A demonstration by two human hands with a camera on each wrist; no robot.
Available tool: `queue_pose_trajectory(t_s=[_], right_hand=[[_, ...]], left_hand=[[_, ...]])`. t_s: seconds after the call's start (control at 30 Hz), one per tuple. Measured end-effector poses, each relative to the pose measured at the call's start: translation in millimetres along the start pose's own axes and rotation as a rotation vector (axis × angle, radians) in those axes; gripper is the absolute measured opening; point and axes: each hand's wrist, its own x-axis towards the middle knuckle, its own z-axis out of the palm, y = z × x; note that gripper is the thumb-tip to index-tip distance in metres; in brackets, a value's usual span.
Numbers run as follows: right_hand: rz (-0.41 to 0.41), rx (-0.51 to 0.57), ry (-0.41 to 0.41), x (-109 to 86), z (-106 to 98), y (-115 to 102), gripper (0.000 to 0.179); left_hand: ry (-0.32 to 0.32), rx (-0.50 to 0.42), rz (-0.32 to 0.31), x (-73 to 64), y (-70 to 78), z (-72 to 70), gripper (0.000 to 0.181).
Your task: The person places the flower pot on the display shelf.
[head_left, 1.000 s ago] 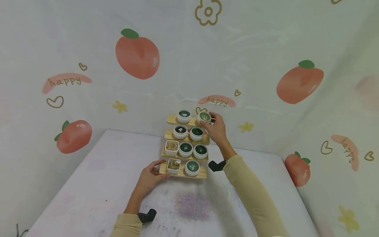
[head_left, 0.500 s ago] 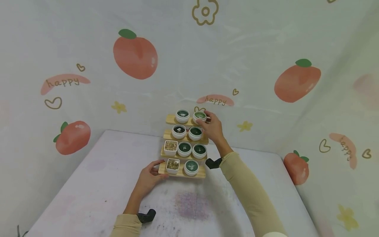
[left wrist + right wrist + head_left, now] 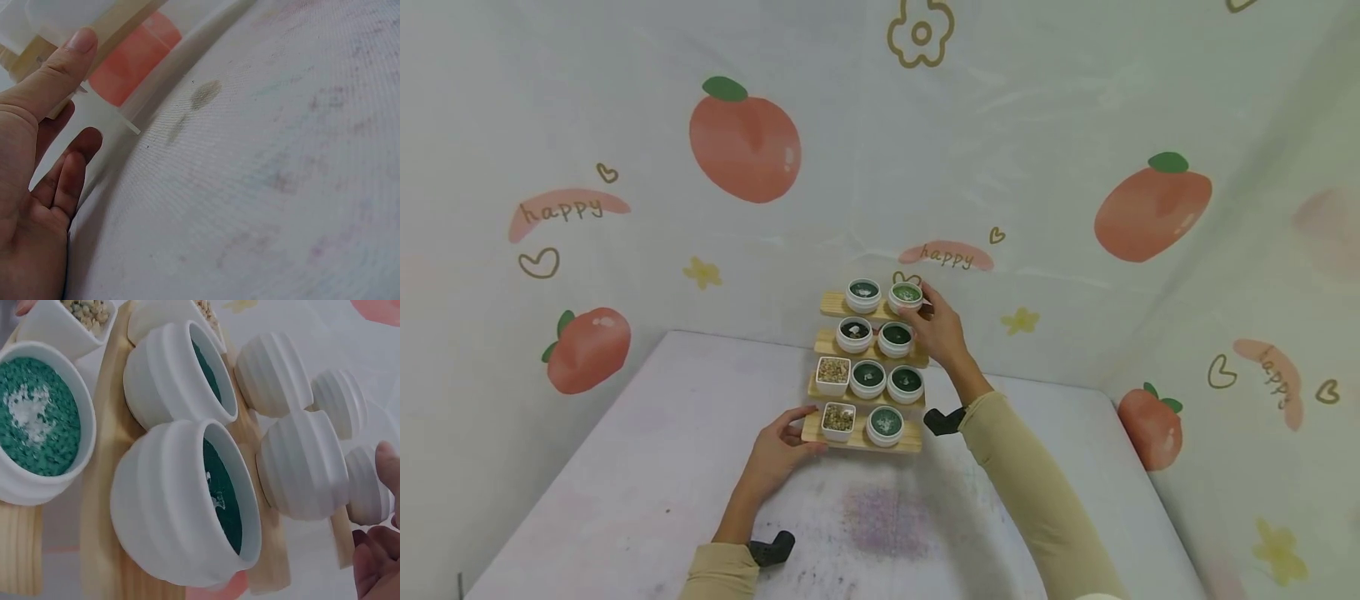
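Observation:
A stepped wooden stand [image 3: 901, 437] holds white pots on its tiers. At the left end of the lowest tier, my left hand [image 3: 777, 454] grips the plank, thumb [image 3: 65, 65] in front and fingers partly hidden behind. My right hand [image 3: 938, 325] pinches a white ribbed pot [image 3: 906, 297] with light green filling at the right of the top tier. Beside it sits a dark green pot [image 3: 862, 296]. In the right wrist view, my thumb [image 3: 389, 467] lies against the pot [image 3: 367, 487]. Lower tiers carry more round pots [image 3: 886, 426] and two square pots [image 3: 838, 422] with grainy filling.
The stand is on a white, stained table [image 3: 700, 433] near its back edge. Behind rises a white curtain [image 3: 850, 167] printed with red fruit, flowers and lettering. Black wrist straps show on the left [image 3: 772, 548] and right [image 3: 945, 421] arms.
My right hand has moved a little left and carried the light green pot closer to the dark green one on the top tier. The left hand keeps its hold on the stand.

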Motion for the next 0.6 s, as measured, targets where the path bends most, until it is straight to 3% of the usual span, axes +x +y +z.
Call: queue_pose_trajectory(t_s=[0.2,0.6], right_hand=[[-0.038,0.032,0.031,-8.1,-1,3,0.067],[-0.105,-0.102,0.052,-32.5,-8,17,0.064]], left_hand=[[0.008,0.004,-0.004,0.5,0.0,-1.6,0.075],[0.006,0.007,-0.002,0.4,-3.4,-2.9,0.075]])
